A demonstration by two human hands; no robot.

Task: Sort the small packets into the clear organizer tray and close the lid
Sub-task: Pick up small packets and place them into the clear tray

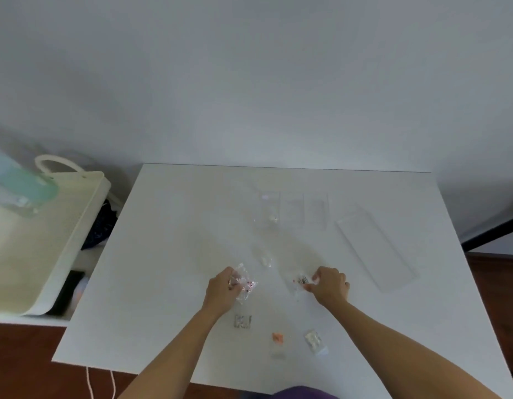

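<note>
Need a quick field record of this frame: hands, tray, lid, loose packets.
left hand: holds a clear packet with red bits
right hand: pinches a packet with dark bits at the table
organizer tray: far centre, open, one small item in its left compartment
lid: off, flat, right of the tray
loose packets: grey, orange, white, clear
table: white
</note>
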